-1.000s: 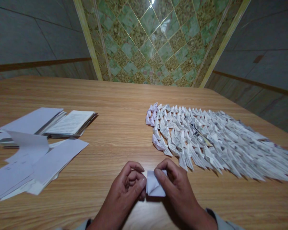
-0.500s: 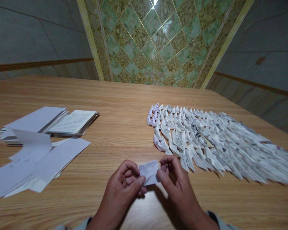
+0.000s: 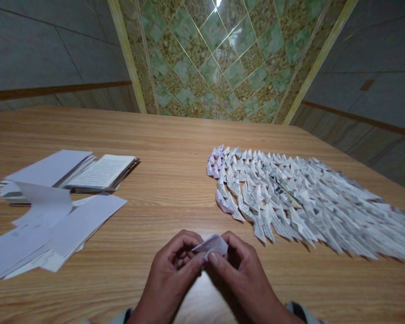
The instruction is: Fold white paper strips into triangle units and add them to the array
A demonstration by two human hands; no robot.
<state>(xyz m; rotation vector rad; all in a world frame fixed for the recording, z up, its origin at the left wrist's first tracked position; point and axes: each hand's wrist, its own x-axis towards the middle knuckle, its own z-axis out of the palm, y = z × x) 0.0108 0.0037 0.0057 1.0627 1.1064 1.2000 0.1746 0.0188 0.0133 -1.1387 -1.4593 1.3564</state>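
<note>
A small piece of folded white paper (image 3: pixel 212 244) is held just above the table at the lower middle. My left hand (image 3: pixel 175 265) pinches its left side between thumb and fingers. On the right side, my right hand (image 3: pixel 245 267) grips it too, with both thumbs close together along the lower edge. The paper is tilted, its upper edge slanting, and my fingers hide its underside. Beyond my right hand lie rows of folded paper boats (image 3: pixel 280 193), most of them printed, with a few plain whitish-purple boats (image 3: pixel 216 162) at the left end.
On the left lie loose white paper sheets (image 3: pixel 87 216), one curling up. Behind them sit a stack of white paper (image 3: pixel 54 168) and a stack topped by a printed page (image 3: pixel 103 172). The wooden table (image 3: pixel 168 148) reaches back to a tiled wall (image 3: pixel 216 58).
The paper lay flat and squarish between my hands before; now it is bent and tilted. My hands have come closer together, the right thumb moving left toward the other thumb.
</note>
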